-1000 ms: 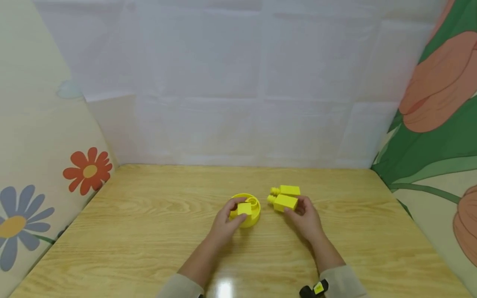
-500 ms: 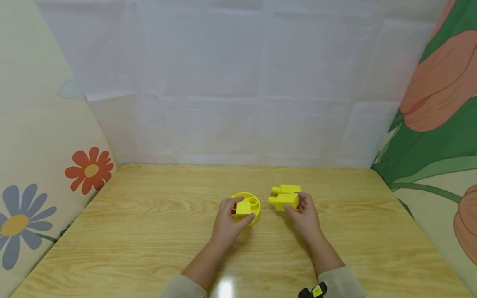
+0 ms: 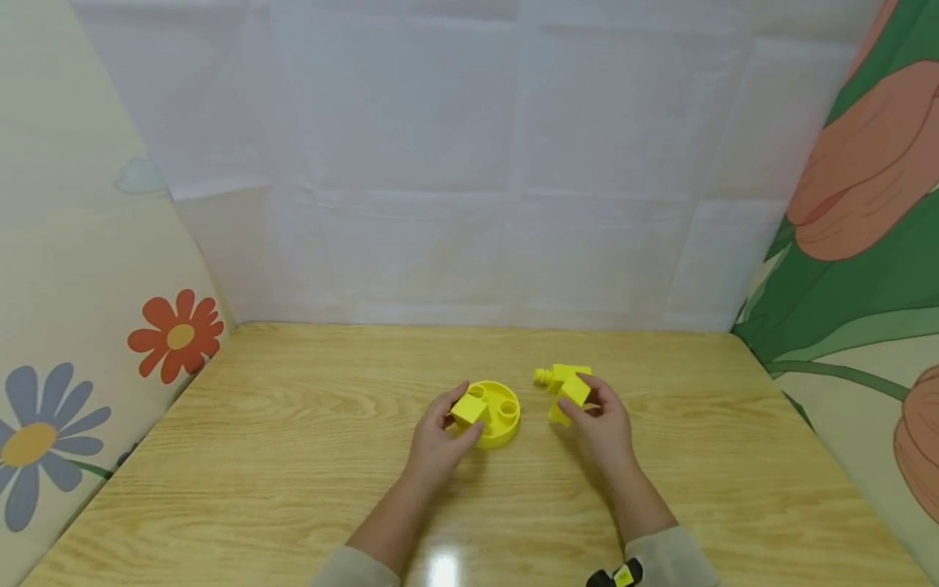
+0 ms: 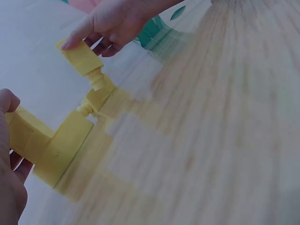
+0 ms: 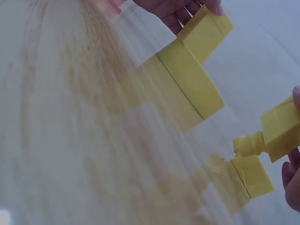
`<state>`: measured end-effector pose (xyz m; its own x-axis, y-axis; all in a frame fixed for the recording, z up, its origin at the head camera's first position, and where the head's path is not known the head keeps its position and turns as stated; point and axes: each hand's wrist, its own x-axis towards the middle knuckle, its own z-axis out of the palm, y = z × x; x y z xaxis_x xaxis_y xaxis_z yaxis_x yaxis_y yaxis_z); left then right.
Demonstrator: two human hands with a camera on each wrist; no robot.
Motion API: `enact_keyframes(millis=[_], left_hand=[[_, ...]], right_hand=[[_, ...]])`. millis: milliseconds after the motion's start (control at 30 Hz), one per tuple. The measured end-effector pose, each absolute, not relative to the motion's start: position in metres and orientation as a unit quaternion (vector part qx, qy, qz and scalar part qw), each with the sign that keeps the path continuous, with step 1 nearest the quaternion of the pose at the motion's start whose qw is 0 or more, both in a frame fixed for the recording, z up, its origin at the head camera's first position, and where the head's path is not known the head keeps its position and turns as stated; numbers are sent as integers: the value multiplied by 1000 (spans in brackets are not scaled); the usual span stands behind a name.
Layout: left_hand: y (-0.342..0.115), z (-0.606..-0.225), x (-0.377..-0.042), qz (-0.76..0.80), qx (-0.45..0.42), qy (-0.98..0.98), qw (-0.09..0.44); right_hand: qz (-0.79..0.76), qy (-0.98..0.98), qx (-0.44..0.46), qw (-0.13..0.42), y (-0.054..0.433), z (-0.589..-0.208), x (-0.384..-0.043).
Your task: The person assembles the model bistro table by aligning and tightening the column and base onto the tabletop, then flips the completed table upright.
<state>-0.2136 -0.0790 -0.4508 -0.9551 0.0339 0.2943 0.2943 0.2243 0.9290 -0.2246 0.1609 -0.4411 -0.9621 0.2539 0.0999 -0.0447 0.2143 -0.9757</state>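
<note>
My left hand [image 3: 433, 440] grips a yellow rectangular block [image 3: 469, 409] that stands up from a shallow round yellow base [image 3: 502, 432]. Round sockets show inside this base, which sits on the table. To its right, my right hand [image 3: 607, 428] pinches a second yellow block [image 5: 283, 124] between thumb and fingers. A ridged, screw-like end on that block points downward, as the left wrist view shows. Just behind the right hand a third yellow block [image 3: 568, 372] lies on its side, its knobbed end toward the left. The right fingertips are partly hidden behind the held block.
A wood-grain table [image 3: 293, 456] carries everything. White sheeting [image 3: 469, 179] hangs along its back edge. Flower-patterned cloth [image 3: 176, 336] stands at the left and more patterned cloth [image 3: 866, 179] at the right.
My right hand has tipped its block from lying flat, knob leftward, to knob downward. The round base has turned, with the left hand's block shifting slightly left and the sockets coming into fuller view.
</note>
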Motion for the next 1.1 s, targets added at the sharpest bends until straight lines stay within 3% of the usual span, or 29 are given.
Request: enact_keyframes(millis=[733, 1100], left_hand=[[-89, -452, -222, -687, -63, -719, 83], [-90, -454, -226, -709, -56, -701, 55]], right_hand=[[612, -788, 17, 74, 130, -414, -234], [600, -797, 54, 51, 107, -420, -232]])
